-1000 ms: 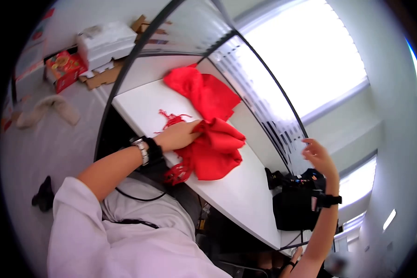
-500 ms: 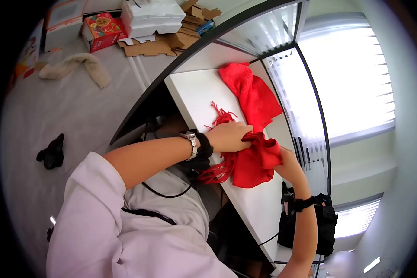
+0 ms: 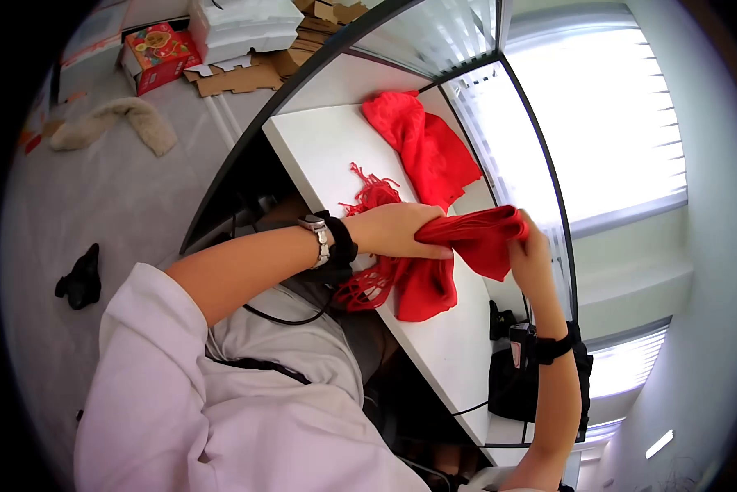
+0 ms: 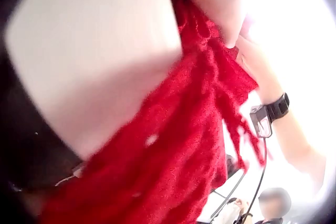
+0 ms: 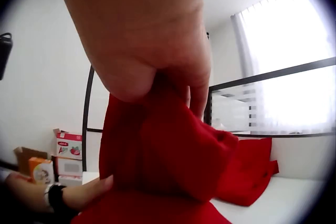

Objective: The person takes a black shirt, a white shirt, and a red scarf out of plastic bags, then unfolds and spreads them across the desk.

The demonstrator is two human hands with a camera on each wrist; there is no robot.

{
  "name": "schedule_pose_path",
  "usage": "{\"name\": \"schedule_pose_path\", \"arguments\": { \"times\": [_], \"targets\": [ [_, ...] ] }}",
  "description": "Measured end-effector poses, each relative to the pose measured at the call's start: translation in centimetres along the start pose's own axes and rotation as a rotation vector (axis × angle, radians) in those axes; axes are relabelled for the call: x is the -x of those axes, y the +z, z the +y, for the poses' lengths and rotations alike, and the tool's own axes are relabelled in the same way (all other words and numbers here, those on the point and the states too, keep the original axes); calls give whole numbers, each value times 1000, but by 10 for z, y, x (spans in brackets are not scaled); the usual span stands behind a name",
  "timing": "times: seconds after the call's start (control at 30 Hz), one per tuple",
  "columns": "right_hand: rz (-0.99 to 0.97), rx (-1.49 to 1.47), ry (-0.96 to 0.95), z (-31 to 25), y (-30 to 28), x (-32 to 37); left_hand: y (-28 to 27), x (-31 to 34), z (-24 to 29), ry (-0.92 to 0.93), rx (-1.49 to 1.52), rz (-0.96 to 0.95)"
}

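Note:
A red scarf (image 3: 423,289) with tasselled fringe is bunched in folds between both hands, over the front part of the white desk (image 3: 307,152). My left hand (image 3: 397,230) grips the bunched middle, thumb across the folds. The fringe (image 4: 202,77) hangs below that hand in the left wrist view. My right hand (image 3: 532,258) pinches the folded end (image 3: 487,234) and holds it up, off to the right. In the right wrist view the right hand (image 5: 152,50) has the cloth between thumb and fingers. More red cloth (image 3: 426,152) lies crumpled at the back of the desk.
Dark-framed partition panels (image 3: 541,156) edge the desk. A black bag (image 3: 508,381) is at its right end. On the floor to the left are a beige furry strip (image 3: 127,119), a black object (image 3: 80,277), a red box (image 3: 155,57) and flattened cardboard (image 3: 241,78).
My right hand came from the raised position at the right, took hold of the scarf's folded end, and has drawn it up and away from the left hand. The left hand keeps its grip.

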State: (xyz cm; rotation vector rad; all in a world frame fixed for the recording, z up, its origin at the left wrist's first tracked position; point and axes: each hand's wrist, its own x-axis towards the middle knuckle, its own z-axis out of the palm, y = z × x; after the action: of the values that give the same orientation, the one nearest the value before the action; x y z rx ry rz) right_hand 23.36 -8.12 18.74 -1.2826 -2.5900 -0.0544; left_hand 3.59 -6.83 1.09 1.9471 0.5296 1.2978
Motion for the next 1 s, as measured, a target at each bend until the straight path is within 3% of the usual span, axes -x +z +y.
{"name": "schedule_pose_path", "arguments": {
  "times": [0.17,0.27,0.43,0.5,0.53,0.63,0.73,0.8,0.87,0.93,1.0],
  "targets": [
    [274,-175,255,-13,-13,-7,5,-2,-17,-27,-60,137],
    [424,-202,215,-3,-26,-16,5,-3,-24,-21,-81,158],
    [474,-184,218,-26,-74,-27,-8,5,9,-73,-173,164],
    [501,-263,193,-45,-88,-25,-13,1,18,-251,14,109],
    [522,-284,209,-45,-101,-25,-14,-1,20,-253,14,107],
    [522,-390,202,-59,-131,-22,-13,-12,21,19,265,-38],
    [490,-401,246,-75,-155,-19,-24,-8,59,-81,317,-166],
    [515,-441,259,-98,-151,-17,-17,-13,62,-29,355,-111],
    [535,-482,273,-108,-142,-11,-18,-11,77,-62,350,67],
    [516,-339,193,-107,-135,-4,-21,-12,85,-74,426,128],
    [539,-415,385,-89,-138,-13,-39,-2,106,-117,586,196]
  ]
}}
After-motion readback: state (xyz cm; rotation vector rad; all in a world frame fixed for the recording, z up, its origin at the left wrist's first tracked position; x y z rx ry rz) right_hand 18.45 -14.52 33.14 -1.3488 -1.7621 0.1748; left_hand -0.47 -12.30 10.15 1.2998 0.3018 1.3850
